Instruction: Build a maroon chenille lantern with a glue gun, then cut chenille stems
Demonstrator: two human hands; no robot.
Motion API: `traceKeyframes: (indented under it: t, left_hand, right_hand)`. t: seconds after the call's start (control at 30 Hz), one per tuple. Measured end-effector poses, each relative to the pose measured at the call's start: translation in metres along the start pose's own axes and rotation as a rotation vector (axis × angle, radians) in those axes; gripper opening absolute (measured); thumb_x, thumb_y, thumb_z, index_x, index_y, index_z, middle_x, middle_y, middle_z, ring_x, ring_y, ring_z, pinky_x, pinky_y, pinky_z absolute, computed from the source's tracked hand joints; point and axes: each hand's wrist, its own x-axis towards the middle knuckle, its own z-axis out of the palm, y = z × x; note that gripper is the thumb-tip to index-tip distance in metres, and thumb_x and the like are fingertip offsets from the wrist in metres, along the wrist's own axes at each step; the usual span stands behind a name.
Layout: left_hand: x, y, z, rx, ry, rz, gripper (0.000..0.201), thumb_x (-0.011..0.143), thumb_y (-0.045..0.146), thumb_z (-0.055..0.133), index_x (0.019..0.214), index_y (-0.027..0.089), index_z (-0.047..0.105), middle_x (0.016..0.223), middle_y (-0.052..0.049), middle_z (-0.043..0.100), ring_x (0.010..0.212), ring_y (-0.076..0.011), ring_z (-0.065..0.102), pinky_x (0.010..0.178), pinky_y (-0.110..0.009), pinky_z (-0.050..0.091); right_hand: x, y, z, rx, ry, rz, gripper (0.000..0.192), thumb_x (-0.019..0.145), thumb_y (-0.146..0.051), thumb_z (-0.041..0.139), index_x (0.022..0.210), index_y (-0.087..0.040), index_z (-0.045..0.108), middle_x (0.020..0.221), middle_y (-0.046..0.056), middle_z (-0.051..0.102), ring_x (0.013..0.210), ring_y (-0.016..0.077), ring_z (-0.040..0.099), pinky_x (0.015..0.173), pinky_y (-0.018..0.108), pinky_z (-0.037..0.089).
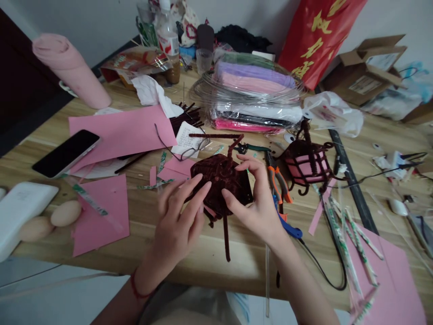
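A dark brown pipe-cleaner lantern point(219, 169) with a six-sided roof is between my two hands above the table. One bent pipe cleaner stands up from its top and another sticks out toward me. My left hand point(179, 214) grips its left side, the fingers lying along the roof; the thumb is mostly hidden. Curved around the right side is my right hand point(257, 201), its thumb on the roof and its index finger near the upright stem. A second brown lantern point(307, 164) with pink panels sits to the right.
Pliers point(279, 183) and a blue-handled glue gun point(287, 225) lie right of my hands. Pink paper point(101, 214), a phone point(66, 153) and glasses point(192, 151) are on the left. Packs of pipe cleaners point(253, 113) under coiled wire stand behind. Printed strips point(358, 243) lie at right.
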Motion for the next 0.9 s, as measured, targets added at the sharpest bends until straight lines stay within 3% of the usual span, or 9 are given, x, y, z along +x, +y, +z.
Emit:
traceKeyframes:
  t: [0.1, 0.27, 0.47, 0.9]
  left_hand:
    - [0.006, -0.005, 0.003, -0.072, -0.045, -0.009, 0.052, 0.091, 0.008, 0.051, 0.141, 0.023, 0.048, 0.138, -0.01, 0.059, 0.132, -0.0279, 0.047, 0.113, -0.051, 0.036]
    - [0.009, -0.006, 0.007, -0.163, -0.042, -0.036, 0.049, 0.092, 0.007, 0.048, 0.139, 0.02, 0.048, 0.135, -0.011, 0.062, 0.131, -0.0253, 0.051, 0.111, -0.048, 0.042]
    - [0.007, -0.005, 0.007, -0.18, -0.055, -0.037, 0.05, 0.091, 0.007, 0.049, 0.14, 0.021, 0.046, 0.136, -0.011, 0.061, 0.132, -0.0254, 0.052, 0.11, -0.048, 0.043]
    - [0.003, -0.01, 0.008, -0.141, -0.047, 0.043, 0.052, 0.086, 0.001, 0.054, 0.136, 0.016, 0.051, 0.135, -0.015, 0.062, 0.132, -0.0273, 0.051, 0.109, -0.05, 0.044]
  right_hand:
    - [0.003, -0.004, 0.007, -0.032, 0.059, 0.042, 0.043, 0.075, -0.028, 0.067, 0.108, -0.026, 0.04, 0.128, 0.011, 0.049, 0.126, 0.027, 0.046, 0.109, 0.051, 0.035]
    - [0.007, -0.008, 0.018, -0.045, 0.106, 0.115, 0.043, 0.074, -0.03, 0.067, 0.106, -0.026, 0.037, 0.122, 0.011, 0.05, 0.12, 0.0274, 0.048, 0.105, 0.051, 0.039]
    - [0.007, -0.013, 0.021, -0.068, 0.108, 0.184, 0.04, 0.075, -0.031, 0.063, 0.105, -0.025, 0.037, 0.112, 0.009, 0.051, 0.107, 0.0275, 0.052, 0.099, 0.053, 0.041]
    - [0.007, -0.016, 0.022, -0.107, 0.073, 0.178, 0.037, 0.077, -0.031, 0.06, 0.105, -0.026, 0.036, 0.113, 0.01, 0.052, 0.109, 0.0295, 0.049, 0.098, 0.056, 0.038]
